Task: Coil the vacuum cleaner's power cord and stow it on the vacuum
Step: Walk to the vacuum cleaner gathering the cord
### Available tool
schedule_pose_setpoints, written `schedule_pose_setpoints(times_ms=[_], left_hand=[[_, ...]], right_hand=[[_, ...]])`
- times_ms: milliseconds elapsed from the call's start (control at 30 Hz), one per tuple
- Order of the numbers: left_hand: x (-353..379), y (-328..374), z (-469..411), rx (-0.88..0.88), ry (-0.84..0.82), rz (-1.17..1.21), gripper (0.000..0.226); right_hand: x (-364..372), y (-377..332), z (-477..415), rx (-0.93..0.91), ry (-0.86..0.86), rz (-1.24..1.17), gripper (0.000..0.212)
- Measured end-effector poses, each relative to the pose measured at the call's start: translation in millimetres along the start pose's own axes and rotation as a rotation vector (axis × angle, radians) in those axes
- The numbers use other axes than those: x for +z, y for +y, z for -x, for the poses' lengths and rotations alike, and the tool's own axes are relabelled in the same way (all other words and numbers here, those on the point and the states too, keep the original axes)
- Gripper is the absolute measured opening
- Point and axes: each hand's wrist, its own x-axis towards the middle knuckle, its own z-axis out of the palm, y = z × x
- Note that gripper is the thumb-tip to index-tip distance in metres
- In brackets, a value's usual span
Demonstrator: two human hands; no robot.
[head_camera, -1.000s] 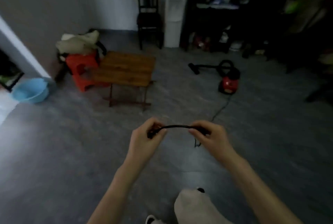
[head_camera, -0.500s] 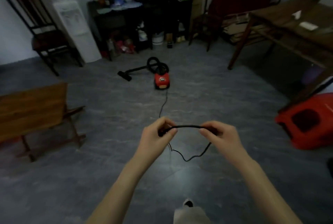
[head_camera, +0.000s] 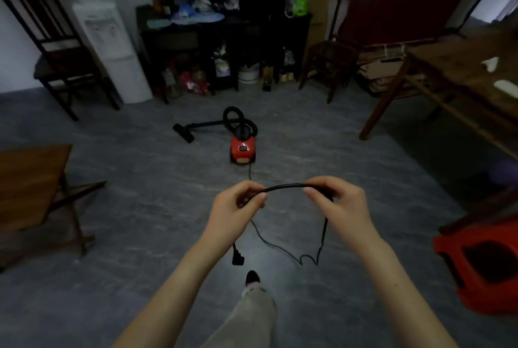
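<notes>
A small red vacuum cleaner (head_camera: 242,148) sits on the grey floor ahead, with its black hose and floor nozzle (head_camera: 183,133) lying to its left. Its black power cord (head_camera: 284,187) arches between my two hands. My left hand (head_camera: 235,207) pinches the cord near its end, and the plug (head_camera: 237,257) dangles below that hand. My right hand (head_camera: 338,202) pinches the cord a short span away. From there the cord drops in a slack loop to the floor and runs back to the vacuum.
A low wooden table (head_camera: 30,182) stands at left, a larger wooden table (head_camera: 459,78) at right, and a red plastic stool (head_camera: 482,266) at near right. A dark chair (head_camera: 53,48), a white water dispenser (head_camera: 112,48) and cluttered shelves (head_camera: 224,39) line the far wall. My leg and shoe (head_camera: 252,277) are below.
My view has swung right and come closer to the vacuum. The plug now hangs visibly below my left hand and a longer slack loop hangs from my right hand.
</notes>
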Motion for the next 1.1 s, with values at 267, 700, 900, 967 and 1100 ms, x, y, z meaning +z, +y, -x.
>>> schedule_pose_setpoints(times_ms=[267, 700, 900, 967, 1100], left_hand=[[-4.0, -7.2, -183.4, -0.006, 0.109, 0.014, 0.006], [54.8, -8.0, -423.0, -0.079, 0.328, 0.038, 0.006], [109.6, 13.1, -522.7, -0.154, 0.490, 0.120, 0.007], [124.9, 22.5, -549.2, -0.161, 0.531, 0.168, 0.010], [136.7, 30.9, -593.5, -0.192, 0.580, 0.247, 0.006]], right_hand=[[-1.3, 29.8, -209.0, -0.153, -0.106, 0.094, 0.010], [-29.0, 117.2, -488.1, -0.232, -0.315, -0.016, 0.009], [-59.6, 144.6, -625.5, -0.353, -0.439, -0.046, 0.009], [-70.6, 148.4, -666.7, -0.379, -0.464, -0.059, 0.009], [-77.5, 148.9, -729.4, -0.436, -0.511, -0.091, 0.008]])
